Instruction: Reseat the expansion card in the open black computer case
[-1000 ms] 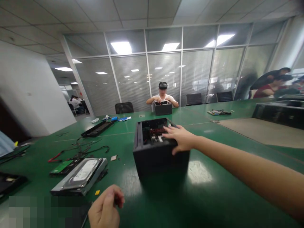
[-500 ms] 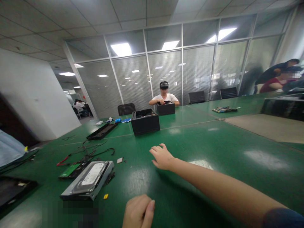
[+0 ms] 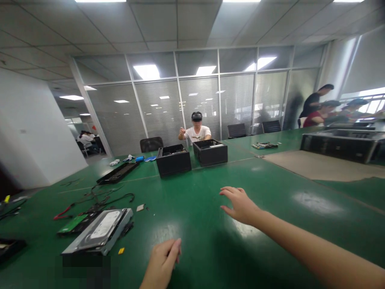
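Pretty bright overall, flat office light from the ceiling panels (image 3: 100, 1), plus daylight blowing out the window (image 3: 372, 96) on the right. The glass partition (image 3: 198, 106) is full of lamp reflections, and the green tabletop (image 3: 192, 216) has glare patches, one right below the right hand (image 3: 240, 205). Soft shadow under that arm. Wide lens stretches the edges; people (image 3: 313, 105) at far right look smeary.

Head-worn view, facing forward, downward, across table (image 3: 198, 200)
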Demonstrator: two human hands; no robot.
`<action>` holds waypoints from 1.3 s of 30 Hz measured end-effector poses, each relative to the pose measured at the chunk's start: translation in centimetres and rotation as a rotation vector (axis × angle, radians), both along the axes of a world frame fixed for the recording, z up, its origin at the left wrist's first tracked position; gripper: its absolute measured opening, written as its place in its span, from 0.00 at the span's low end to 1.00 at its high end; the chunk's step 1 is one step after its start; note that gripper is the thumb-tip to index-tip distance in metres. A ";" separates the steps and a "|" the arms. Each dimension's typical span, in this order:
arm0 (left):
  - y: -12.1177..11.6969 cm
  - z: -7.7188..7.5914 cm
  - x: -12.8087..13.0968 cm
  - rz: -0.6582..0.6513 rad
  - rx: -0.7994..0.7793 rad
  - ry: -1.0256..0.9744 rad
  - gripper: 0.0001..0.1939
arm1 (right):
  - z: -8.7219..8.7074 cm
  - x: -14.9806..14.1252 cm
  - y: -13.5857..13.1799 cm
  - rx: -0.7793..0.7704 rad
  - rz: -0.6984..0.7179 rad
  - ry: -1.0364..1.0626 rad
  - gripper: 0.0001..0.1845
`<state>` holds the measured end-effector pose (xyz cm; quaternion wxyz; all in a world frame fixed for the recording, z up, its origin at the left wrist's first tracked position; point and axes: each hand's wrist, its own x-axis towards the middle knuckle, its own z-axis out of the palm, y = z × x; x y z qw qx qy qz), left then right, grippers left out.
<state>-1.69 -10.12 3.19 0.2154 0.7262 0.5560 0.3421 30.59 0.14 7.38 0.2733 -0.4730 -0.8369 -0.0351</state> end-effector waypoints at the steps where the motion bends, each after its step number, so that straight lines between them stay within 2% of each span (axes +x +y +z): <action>1: 0.0 -0.1 0.2 0.002 -0.019 -0.019 0.28 | 0.5 1.0 -0.4 0.023 -0.010 -0.007 0.23; 4: -0.2 -0.3 0.7 -0.001 -0.051 -0.032 0.28 | 2.6 3.4 0.0 0.131 -0.041 -0.035 0.30; 7: -0.3 -0.6 1.0 -0.023 -0.046 0.009 0.28 | 4.1 5.8 2.3 0.230 -0.102 -0.086 0.36; 9: -0.3 -0.6 1.0 -0.034 -0.040 0.030 0.28 | 4.3 7.3 4.4 0.203 -0.139 -0.122 0.36; 14: -0.3 0.0 0.8 -0.026 -0.041 0.014 0.27 | 3.1 8.5 7.9 0.101 -0.239 -0.152 0.25; 17: -0.3 0.3 0.6 -0.017 -0.051 -0.010 0.27 | 3.1 7.6 8.1 0.084 -0.355 -0.120 0.17; 19: -0.3 0.3 0.5 -0.017 -0.053 -0.011 0.27 | 3.4 7.1 7.5 0.064 -0.355 -0.098 0.15; 22: -0.2 0.2 0.5 -0.020 -0.056 -0.008 0.27 | 3.6 6.6 5.1 0.056 -0.277 -0.048 0.14; 24: -0.1 0.1 0.7 -0.021 -0.068 -0.020 0.27 | 3.7 6.2 2.4 0.052 -0.214 -0.012 0.13; 33: 0.2 0.0 1.5 -0.038 -0.130 -0.062 0.25 | 4.7 2.8 -14.3 0.036 0.063 0.030 0.11; 36: 0.1 0.3 1.7 -0.045 -0.131 -0.083 0.24 | 3.7 1.5 -18.1 0.079 0.125 0.045 0.12; 39: -0.1 0.6 1.9 -0.042 -0.109 -0.082 0.23 | 2.2 0.8 -20.5 0.138 0.166 0.005 0.12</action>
